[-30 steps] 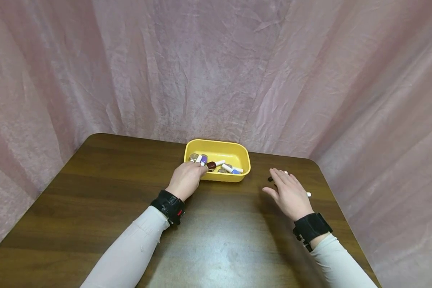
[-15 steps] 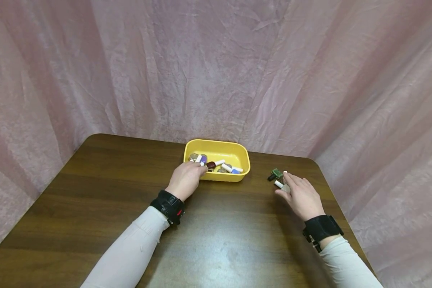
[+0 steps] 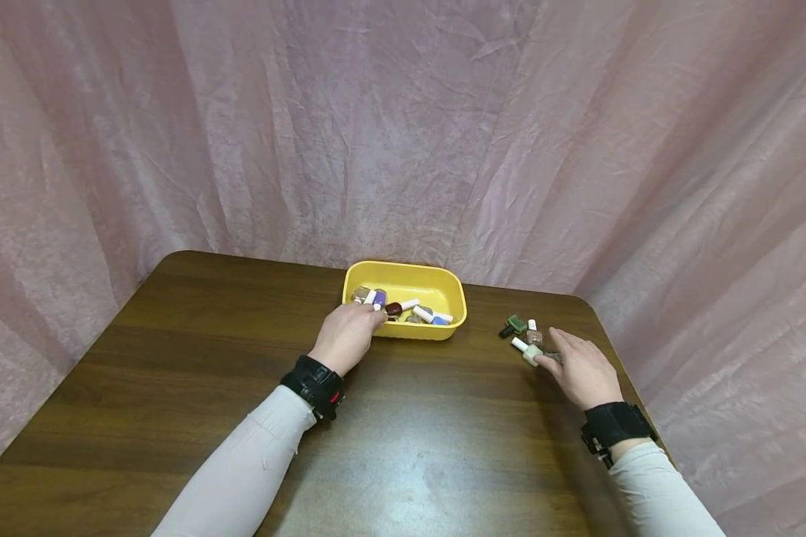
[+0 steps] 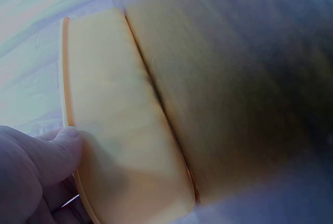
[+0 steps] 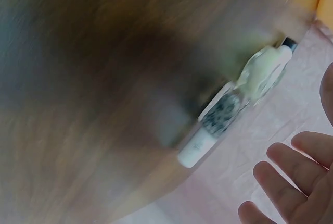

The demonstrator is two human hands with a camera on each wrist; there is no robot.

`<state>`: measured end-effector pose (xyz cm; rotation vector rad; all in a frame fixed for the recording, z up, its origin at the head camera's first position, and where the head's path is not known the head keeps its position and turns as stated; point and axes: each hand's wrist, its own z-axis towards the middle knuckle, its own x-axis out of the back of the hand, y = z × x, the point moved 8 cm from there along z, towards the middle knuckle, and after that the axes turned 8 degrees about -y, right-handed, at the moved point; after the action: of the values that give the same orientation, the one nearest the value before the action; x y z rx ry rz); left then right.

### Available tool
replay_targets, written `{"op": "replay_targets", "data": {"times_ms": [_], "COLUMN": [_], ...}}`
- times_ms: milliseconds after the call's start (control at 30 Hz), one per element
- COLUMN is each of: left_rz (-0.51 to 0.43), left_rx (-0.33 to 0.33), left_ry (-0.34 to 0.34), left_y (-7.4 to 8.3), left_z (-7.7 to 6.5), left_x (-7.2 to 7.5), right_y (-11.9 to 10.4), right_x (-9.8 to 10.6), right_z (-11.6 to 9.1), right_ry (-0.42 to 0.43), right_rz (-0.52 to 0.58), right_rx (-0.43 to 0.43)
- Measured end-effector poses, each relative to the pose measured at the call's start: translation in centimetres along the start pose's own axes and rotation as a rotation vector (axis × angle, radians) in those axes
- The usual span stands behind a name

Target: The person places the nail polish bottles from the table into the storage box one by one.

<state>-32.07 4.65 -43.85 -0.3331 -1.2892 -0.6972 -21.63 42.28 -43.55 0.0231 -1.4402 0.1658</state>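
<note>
Small pale-green glass bottle (image 3: 531, 354) just left of my right fingers (image 5: 281, 188), spread and empty; white cap (image 3: 519, 344) points away. Left fingers (image 3: 371, 317) grip yellow plastic tub (image 3: 430, 333).

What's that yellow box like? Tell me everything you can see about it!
The yellow box is open on top, with rounded corners, smooth walls and a rim; it looks like plastic. It sits upright near the far edge of the brown table, in front of the pink curtain. Little bottles lie inside, some with white caps. The left hand grips its wall at the near left corner.
</note>
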Motion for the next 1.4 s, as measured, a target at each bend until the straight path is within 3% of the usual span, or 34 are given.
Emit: {"op": "replay_targets", "data": {"times_ms": [300, 700, 1400], "left_rz": [0.005, 0.004, -0.007], "left_rx": [0.003, 0.004, -0.01], "left_ry": [-0.014, -0.014, 0.013], "left_y": [-0.1, -0.1, 0.0], "left_z": [0.0, 0.0, -0.1], "left_x": [-0.4, -0.2, 0.0], "right_y": [1.5, 2.3, 2.8], "right_x": [-0.6, -1.6, -2.4], "right_z": [-0.4, -0.7, -0.9], "right_ry": [0.012, -0.118, -0.148], "right_rz": [-0.01, 0.028, -0.024], "right_rx": [0.007, -0.046, -0.084]}}
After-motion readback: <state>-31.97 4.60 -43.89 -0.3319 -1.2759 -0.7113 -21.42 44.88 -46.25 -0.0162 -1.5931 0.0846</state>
